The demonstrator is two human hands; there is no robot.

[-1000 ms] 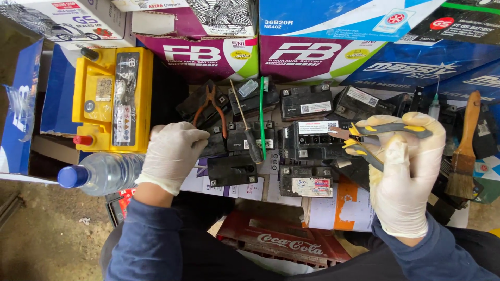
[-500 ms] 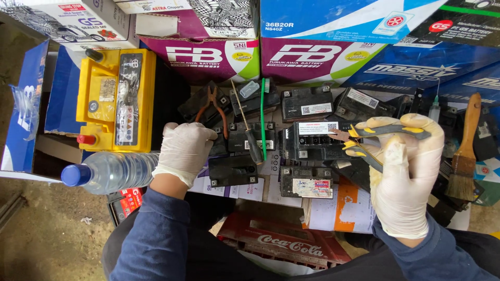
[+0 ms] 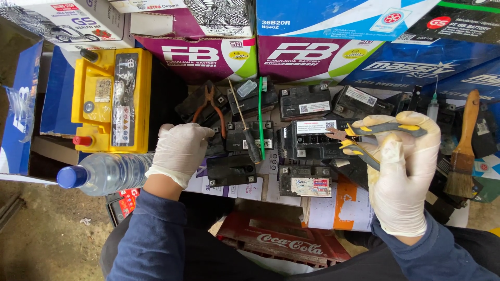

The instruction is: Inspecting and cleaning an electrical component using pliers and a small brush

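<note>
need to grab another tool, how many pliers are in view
2: grey-and-yellow pliers gripped in the right hand; orange-handled pliers on the black batteries above the left hand. More may be hidden.

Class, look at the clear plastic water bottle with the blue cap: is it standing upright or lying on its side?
Lying on its side. The clear plastic water bottle stretches sideways, its blue cap pointing left, beside the left hand.

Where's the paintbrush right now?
In the head view the paintbrush lies at the far right, bristles toward the person, on the black batteries just right of the right hand, which holds yellow-handled pliers.
</note>
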